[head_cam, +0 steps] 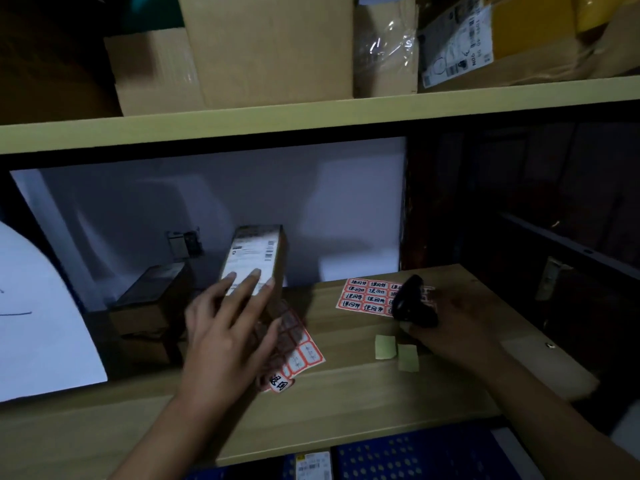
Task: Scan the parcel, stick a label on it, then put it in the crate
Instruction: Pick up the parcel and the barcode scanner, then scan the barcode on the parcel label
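A small cardboard parcel [256, 258] with a white barcode slip on its top face is tilted up over the wooden shelf. My left hand [225, 330] grips its near end, fingers spread over the slip. My right hand [450, 327] is shut on a black handheld scanner [412, 299], held low over the shelf to the parcel's right. One sheet of red-bordered labels [298, 355] lies under and beside my left hand; another label sheet [370, 296] lies behind the scanner. The blue perforated crate [415, 455] shows at the bottom edge, below the shelf.
Two pale green paper squares [396, 351] lie on the wooden shelf [346, 403] near my right hand. Dark boxes [149, 299] stand at left behind the parcel. An upper shelf [311, 112] holds several cardboard boxes. A white sheet [38, 317] hangs at far left.
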`<action>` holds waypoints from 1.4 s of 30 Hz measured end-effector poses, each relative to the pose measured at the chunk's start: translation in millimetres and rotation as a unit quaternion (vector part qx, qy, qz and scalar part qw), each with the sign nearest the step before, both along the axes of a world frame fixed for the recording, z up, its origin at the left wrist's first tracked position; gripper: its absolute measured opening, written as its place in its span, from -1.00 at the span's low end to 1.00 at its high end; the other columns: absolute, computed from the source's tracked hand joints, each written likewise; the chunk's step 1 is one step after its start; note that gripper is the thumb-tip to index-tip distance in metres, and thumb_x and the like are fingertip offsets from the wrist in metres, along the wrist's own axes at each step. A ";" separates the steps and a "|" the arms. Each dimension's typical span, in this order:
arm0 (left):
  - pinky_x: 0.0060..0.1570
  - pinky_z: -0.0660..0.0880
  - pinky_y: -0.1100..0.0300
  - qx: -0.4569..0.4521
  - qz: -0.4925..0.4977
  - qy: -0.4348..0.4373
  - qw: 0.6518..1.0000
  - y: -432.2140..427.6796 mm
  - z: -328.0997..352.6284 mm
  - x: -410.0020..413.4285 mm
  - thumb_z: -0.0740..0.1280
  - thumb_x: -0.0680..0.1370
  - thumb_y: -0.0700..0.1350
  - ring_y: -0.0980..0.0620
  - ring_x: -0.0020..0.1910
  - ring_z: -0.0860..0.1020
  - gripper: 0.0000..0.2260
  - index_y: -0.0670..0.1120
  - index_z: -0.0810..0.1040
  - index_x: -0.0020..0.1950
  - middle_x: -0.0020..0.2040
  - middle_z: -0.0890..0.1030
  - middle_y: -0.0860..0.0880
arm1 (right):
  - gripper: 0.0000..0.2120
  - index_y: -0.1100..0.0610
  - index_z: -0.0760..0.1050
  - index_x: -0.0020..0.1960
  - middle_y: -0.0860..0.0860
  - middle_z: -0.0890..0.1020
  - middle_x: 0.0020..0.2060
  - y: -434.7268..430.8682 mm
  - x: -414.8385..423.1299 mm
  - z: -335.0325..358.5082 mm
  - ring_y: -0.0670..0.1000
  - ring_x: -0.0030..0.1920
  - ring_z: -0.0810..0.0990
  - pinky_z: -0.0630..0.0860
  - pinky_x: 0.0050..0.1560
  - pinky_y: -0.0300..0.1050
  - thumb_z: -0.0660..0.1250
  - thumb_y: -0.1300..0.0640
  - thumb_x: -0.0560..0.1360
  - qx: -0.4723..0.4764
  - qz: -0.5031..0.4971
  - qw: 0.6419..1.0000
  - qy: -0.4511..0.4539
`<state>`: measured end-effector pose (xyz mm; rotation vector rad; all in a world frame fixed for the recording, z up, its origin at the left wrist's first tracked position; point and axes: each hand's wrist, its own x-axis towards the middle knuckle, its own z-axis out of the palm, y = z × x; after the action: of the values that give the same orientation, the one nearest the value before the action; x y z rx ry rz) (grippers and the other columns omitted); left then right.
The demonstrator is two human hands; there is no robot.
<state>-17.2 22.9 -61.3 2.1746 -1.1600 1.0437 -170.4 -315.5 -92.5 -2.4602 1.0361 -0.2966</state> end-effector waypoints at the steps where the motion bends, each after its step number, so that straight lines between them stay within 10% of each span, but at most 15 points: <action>1: 0.45 0.45 -0.24 0.003 -0.017 -0.003 1.000 -12.0 -3.9 -5.1 0.41 0.60 0.07 -0.28 0.49 0.44 -0.49 -0.02 0.50 0.54 0.54 0.54 -0.08 | -0.20 -0.24 0.31 0.48 0.02 0.63 0.33 -2.8 5.0 -6.9 0.18 0.30 0.60 0.53 0.28 0.23 0.26 -0.50 0.30 0.000 0.020 1.000 0.017; 6: 0.41 0.54 -0.21 0.044 -0.081 -0.052 0.994 -71.4 -25.8 -27.7 0.39 0.66 0.04 -0.32 0.44 0.50 -0.58 -0.02 0.53 0.50 0.51 0.58 -0.11 | -0.47 0.04 0.43 0.35 0.07 0.73 0.05 14.4 12.2 6.8 0.15 0.00 0.71 0.62 -0.02 0.01 0.11 -0.03 0.41 -0.086 0.028 0.995 0.030; 13: 0.31 0.61 -0.21 0.099 -0.074 -0.106 0.987 -117.9 -33.5 -33.6 0.54 0.56 0.02 -0.22 0.45 0.44 -0.47 0.03 0.52 0.51 0.50 0.60 -0.07 | -0.65 0.13 0.55 0.26 0.06 0.73 -0.13 27.8 -14.7 42.5 0.12 -0.14 0.70 0.53 -0.21 -0.04 0.32 -0.06 0.58 -0.019 -0.045 0.988 -0.149; 18: 0.44 0.35 -0.18 0.113 -0.039 -0.127 0.985 -123.7 -32.6 -25.7 0.61 0.40 -0.08 -0.21 0.48 0.40 -0.29 0.01 0.50 0.55 0.52 0.59 -0.09 | -0.66 0.09 0.55 0.12 0.04 0.71 -0.26 73.8 -51.5 101.3 0.06 -0.29 0.66 0.56 -0.20 -0.01 0.23 -0.17 0.65 0.255 -0.047 0.882 -0.394; 26: 0.51 0.32 -0.25 0.096 -0.049 -0.161 0.981 -120.2 -35.2 -26.2 0.62 0.34 -0.13 -0.18 0.52 0.39 -0.26 0.00 0.53 0.52 0.52 0.59 -0.08 | -0.61 0.25 0.54 0.06 0.10 0.53 -0.41 121.1 -55.7 126.3 0.02 -0.50 0.45 0.42 -0.45 -0.15 0.22 -0.10 0.65 0.510 0.078 0.722 -0.461; 42: 0.53 0.31 -0.25 0.103 -0.040 -0.160 0.981 -114.9 -37.7 -21.7 0.64 0.34 -0.10 -0.18 0.52 0.40 -0.24 0.00 0.52 0.53 0.51 0.59 -0.09 | -0.61 0.22 0.59 0.03 0.11 0.48 -0.41 121.3 -46.4 125.3 0.01 -0.52 0.40 0.38 -0.50 -0.14 0.22 -0.10 0.65 0.503 0.116 0.722 -0.461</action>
<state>-38.9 -92.0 -99.0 2.1425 -1.5468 1.3252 -216.8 -194.3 32.8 -1.1254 0.2536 -0.5882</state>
